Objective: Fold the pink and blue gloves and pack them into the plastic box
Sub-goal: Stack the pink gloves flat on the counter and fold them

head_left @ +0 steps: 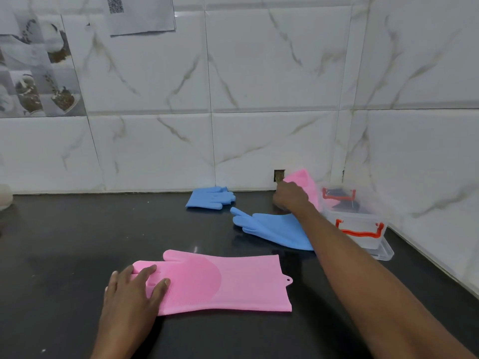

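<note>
While the left hand [132,294] lies flat with its fingers [145,272] spread and open on the fingertip end of a flat pink silicone glove [223,281], the glove's cuff stretches away toward 3 o'clock across the dark glossy countertop [77,242]. At about 1 o'clock from it, the right hand [290,196] reaches far back near the white marble-patterned tile wall [259,86], its fingers curled closed on a second pink silicone glove [303,181] that stands up behind the knuckles. Just beneath that forearm lies a flat blue silicone glove [272,229], fingers pointing to 9 o'clock. A folded blue silicone glove [210,198] rests at 11 o'clock from it, against the wall. A clear plastic box with orange clip handles [363,224] sits at 3 o'clock of the right hand, just beside the raised pink glove.
</note>
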